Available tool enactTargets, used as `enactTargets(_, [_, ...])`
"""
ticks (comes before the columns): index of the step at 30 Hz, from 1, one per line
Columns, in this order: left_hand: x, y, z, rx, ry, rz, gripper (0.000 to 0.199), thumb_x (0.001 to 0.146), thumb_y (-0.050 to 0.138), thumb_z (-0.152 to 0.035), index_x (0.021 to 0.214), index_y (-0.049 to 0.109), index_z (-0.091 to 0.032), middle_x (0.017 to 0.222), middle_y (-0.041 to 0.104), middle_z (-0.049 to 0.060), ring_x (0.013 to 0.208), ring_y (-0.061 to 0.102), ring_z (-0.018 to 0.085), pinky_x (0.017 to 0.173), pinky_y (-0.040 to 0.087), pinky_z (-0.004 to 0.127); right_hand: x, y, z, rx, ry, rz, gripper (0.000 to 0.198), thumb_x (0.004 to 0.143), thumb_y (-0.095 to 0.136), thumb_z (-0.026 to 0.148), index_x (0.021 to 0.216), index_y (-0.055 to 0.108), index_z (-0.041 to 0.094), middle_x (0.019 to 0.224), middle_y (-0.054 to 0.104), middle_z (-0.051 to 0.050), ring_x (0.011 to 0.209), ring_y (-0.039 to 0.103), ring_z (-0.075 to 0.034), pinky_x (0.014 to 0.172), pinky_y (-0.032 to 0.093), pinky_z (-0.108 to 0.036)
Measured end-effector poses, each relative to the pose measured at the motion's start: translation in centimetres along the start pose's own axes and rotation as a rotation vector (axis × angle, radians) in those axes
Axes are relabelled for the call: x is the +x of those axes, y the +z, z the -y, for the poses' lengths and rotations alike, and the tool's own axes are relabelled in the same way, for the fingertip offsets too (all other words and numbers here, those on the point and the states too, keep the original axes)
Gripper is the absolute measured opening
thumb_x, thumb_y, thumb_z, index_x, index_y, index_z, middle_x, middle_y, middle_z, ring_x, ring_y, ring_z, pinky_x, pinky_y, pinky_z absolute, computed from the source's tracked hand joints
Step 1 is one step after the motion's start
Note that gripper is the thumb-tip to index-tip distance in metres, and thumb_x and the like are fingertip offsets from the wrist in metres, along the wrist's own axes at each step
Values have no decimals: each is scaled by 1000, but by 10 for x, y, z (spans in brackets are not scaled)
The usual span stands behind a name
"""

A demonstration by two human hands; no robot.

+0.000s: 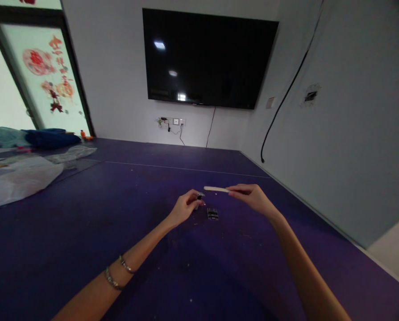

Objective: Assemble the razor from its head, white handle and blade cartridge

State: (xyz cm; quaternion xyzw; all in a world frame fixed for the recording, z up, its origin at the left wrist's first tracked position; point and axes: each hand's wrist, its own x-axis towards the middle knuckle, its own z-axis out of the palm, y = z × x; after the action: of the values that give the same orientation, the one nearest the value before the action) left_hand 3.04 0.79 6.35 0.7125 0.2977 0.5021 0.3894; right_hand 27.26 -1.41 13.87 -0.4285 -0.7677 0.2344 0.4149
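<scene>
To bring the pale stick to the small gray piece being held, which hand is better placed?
Probably the right hand: it holds the pale stick near one end, with the free end pointing toward the small gray piece. The left hand is occupied, gripping that piece.

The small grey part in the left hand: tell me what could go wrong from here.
The small grey part is pinched in the left hand, so it might slip out. The pale stick in the right hand points toward it and could knock it. The dark piece on the purple surface lies close by and might get nudged.
</scene>
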Motion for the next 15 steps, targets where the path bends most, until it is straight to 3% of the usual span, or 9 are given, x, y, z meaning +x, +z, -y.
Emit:
enactTargets(4, [-1,1,1,27,32,-67,13,81,52,-27,89,52,-17,88,66,6,86,62,17,79,46,31,0,1,2,21,28,-59,33,74,60,37,100,68,19,87,69,-7,78,61,-18,73,47,-32])
enactTargets(7, [-2,1,2,65,26,-104,14,81,52,-28,90,51,-17,82,66,5,80,63,17,76,46,30,1,3,1,17,16,-42,39,75,58,37,109,63,18,78,66,-4,69,58,-15,66,46,-30])
enactTargets(11, [-2,0,6,112,-8,-128,23,80,53,-31,96,53,-16,74,65,3,70,62,16,70,47,29,2,7,0,58,11,-18,33,76,57,36,100,64,16,74,60,-3,63,53,-12,60,44,-26])
enactTargets(15, [0,-1,8,140,-18,-135,25,78,55,-33,93,58,-14,75,65,5,71,62,16,68,47,28,2,16,3,189,62,-3,30,76,57,37,96,63,16,59,47,3,48,41,-7,44,35,-21])
